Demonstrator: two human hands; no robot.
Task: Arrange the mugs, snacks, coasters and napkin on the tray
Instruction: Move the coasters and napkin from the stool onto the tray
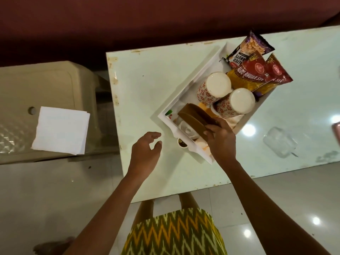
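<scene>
A white tray (185,89) lies at an angle on the pale table. Two floral mugs (214,87) (236,103) stand upside down in it. Behind them lean snack packets: salted nuts (246,48) and two red Aloo Bhujia Sev packs (252,74). My right hand (220,138) is shut on a stack of brown coasters (195,116), held over the near end of the tray. My left hand (147,151) hovers open beside the tray's near corner. A white napkin (61,130) lies on a beige stool to the left.
The beige plastic stool (36,85) stands left of the table (139,85). A clear plastic object (279,142) rests on the table to the right. A small dark round sticker (182,143) shows by the tray's near edge. A dark red wall runs behind.
</scene>
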